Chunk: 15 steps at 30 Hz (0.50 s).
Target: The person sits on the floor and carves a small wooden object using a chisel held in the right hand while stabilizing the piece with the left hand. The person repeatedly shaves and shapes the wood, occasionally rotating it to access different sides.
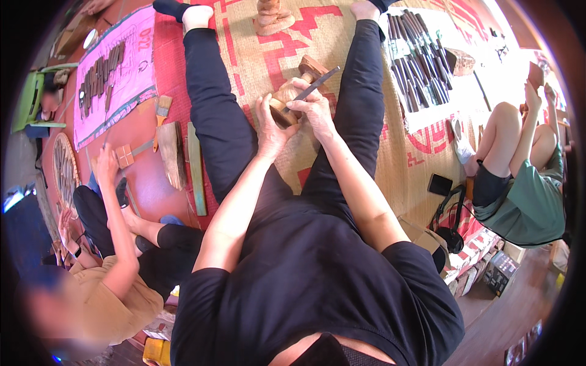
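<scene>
Between my spread legs, I hold a brown wood carving (313, 66) slanted over the mat. My left hand (273, 131) is wrapped round its near end, thumb toward me. My right hand (314, 111) is closed on a slim dark carving chisel (321, 80), its upper end pointing up and right. The chisel's lower end meets the near block of the carving, close to my left fingers. My fingers hide the carving's middle, so its full shape cannot be made out. Beyond it, another carved wooden piece (273, 18) stands on the mat.
A white cloth (415, 119) with several chisels lies right, beside a wood block (460, 61). Left are a pink cloth (137, 79) with more tools, a brush (162, 110) and wood pieces (173, 155). People sit on both sides. A phone (439, 184) and headphones (450, 230) lie right.
</scene>
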Motion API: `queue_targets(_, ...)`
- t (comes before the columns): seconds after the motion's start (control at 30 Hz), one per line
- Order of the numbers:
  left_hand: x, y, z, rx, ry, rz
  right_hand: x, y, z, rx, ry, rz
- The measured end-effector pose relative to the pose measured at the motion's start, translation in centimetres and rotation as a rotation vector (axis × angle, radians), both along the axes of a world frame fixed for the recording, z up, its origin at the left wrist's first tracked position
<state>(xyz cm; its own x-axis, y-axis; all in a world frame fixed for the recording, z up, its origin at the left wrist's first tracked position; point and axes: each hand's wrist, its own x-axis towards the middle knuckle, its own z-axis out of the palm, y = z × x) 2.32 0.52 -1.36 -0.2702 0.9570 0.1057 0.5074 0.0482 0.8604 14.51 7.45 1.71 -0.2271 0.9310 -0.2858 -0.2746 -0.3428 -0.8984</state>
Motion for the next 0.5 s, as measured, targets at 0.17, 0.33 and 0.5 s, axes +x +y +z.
queue_targets(0.17, -0.2, 0.0, 0.0, -0.001, 0.026, -0.020, -0.1, 0.9, -1.1, -0.002, -0.009, -0.085)
queue_targets(0.33, -0.2, 0.0, -0.2, -0.009, 0.030, -0.014, -0.1, 0.1, -0.4, -0.033, 0.070, -0.074)
queue_targets(0.5, -0.2, -0.1, -0.2, -0.021, -0.018, -0.021, 0.1, 0.3, -0.2, -0.015, -0.015, -0.034)
